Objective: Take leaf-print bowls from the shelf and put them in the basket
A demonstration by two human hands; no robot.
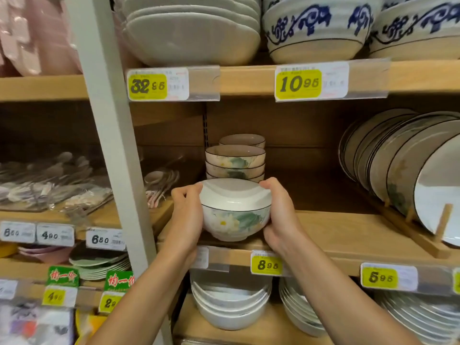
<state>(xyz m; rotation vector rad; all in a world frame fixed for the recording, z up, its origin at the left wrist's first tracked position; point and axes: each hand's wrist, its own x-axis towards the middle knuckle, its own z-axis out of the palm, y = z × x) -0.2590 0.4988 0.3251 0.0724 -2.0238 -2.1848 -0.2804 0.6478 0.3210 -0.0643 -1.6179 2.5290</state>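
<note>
Left hand and right hand at mid-frame, fingers curled round upright bowl squarely between them, at shelf front. Basket unseen, so my guess is draw back and down.

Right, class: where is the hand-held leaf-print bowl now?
The bowl is mid-frame in the head view, gripped between left hand and right hand, in front of the stacked bowls on the middle shelf.

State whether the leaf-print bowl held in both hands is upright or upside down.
Upright: the leaf-print bowl has its foot down and white inside facing up; the left hand and right hand grip its sides.
</note>
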